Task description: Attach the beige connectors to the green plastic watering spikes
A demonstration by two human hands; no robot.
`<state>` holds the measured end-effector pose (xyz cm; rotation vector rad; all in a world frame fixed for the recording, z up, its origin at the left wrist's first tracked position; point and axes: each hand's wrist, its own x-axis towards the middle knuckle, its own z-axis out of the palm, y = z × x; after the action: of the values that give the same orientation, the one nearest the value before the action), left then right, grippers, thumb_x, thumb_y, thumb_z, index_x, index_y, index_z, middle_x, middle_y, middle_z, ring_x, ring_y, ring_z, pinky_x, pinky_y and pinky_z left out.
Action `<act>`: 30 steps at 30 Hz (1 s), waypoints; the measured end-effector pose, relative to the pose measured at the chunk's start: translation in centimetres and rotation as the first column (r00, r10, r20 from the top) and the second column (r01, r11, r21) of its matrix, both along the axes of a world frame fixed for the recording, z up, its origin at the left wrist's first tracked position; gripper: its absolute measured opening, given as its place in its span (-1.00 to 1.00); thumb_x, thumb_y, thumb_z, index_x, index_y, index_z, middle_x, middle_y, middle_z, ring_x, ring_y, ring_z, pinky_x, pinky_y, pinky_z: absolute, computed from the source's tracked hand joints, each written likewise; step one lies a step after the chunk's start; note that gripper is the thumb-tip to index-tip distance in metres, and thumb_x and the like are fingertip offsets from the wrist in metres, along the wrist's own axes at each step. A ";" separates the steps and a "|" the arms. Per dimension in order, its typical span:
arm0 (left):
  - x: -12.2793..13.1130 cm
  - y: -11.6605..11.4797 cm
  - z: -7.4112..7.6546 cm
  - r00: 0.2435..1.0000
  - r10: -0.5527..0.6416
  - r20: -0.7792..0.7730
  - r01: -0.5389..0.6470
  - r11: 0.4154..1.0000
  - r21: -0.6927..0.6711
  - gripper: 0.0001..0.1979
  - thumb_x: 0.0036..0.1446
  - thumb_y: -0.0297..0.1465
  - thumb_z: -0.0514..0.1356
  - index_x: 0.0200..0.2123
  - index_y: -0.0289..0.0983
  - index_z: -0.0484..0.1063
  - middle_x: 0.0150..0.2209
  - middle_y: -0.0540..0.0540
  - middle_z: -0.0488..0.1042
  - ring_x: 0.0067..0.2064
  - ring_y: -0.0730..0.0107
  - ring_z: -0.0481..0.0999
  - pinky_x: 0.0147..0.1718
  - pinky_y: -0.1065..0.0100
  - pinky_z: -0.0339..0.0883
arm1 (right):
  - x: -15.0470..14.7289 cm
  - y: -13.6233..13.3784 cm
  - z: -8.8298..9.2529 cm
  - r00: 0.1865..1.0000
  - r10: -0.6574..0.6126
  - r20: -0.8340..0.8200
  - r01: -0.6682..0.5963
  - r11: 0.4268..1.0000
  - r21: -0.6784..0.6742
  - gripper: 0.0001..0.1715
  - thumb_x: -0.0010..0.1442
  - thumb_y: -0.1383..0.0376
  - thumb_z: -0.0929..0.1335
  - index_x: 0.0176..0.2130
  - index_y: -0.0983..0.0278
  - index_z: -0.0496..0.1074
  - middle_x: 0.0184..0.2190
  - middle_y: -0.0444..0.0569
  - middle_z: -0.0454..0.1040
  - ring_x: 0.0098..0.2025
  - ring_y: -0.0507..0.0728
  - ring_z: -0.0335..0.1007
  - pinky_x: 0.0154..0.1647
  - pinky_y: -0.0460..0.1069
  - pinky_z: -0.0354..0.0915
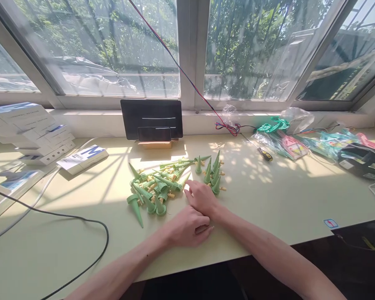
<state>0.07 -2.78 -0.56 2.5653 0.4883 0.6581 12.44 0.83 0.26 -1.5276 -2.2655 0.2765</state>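
Observation:
A loose pile of green plastic watering spikes [162,185] with yellowish side nozzles lies on the table before me. My right hand [202,197] rests palm down at the pile's right edge. Its fingers are bent but apart, with the fingertips by one spike's tip; I see no firm grip. Crossed in front of the right wrist, my left hand [189,227] lies on the table, loosely curled, and nothing shows in it. Beyond my right hand, several spikes form a column [216,173], and one more spike [198,165] stands point up just left of them.
A black tablet [151,114] leans on a stand at the back. White boxes [28,129] are stacked left, near a dark cable [104,233]. Rightward lie a screwdriver [265,154], bagged parts [292,146] and a black device [364,160].

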 end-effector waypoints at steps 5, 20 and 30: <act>0.0 0.0 0.0 1.000 0.006 -0.006 -0.006 1.000 -0.002 -0.65 0.11 -0.51 0.11 -0.61 -0.25 -0.01 -0.67 0.10 0.06 -0.60 0.54 0.01 -0.57 0.36 -0.09 | -0.5 0.2 0.9 0.989 0.016 0.146 -0.012 1.000 -0.026 -0.57 0.38 0.16 0.27 0.18 0.22 0.28 -0.14 0.05 0.47 -0.26 0.16 0.47 -0.38 -0.04 0.21; 0.1 0.0 0.3 1.000 0.009 -0.005 -0.009 0.999 0.035 -0.68 0.07 -0.53 0.10 -0.63 -0.24 0.03 -0.68 0.08 0.08 -0.60 0.52 0.03 -0.58 0.35 -0.08 | -0.3 0.0 1.3 0.979 0.037 0.199 -0.031 0.999 -0.035 -0.76 0.36 0.19 0.30 -0.02 0.20 0.39 -0.22 0.01 0.46 -0.32 0.13 0.44 -0.41 -0.07 0.15; 0.1 0.1 0.1 1.000 -0.003 0.020 0.002 1.000 0.026 -0.69 0.07 -0.52 0.10 -0.62 -0.24 0.04 -0.67 0.08 0.11 -0.60 0.52 0.03 -0.58 0.36 -0.05 | 0.1 -0.3 1.2 0.990 -0.011 0.141 0.020 0.998 -0.058 -0.77 0.27 0.40 0.24 -0.07 0.25 0.35 -0.27 0.00 0.46 -0.36 0.12 0.39 -0.47 -0.04 -0.02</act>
<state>0.16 -2.71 -0.44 2.5800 0.4728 0.6933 12.57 0.57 1.44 -1.6415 -2.3713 0.2405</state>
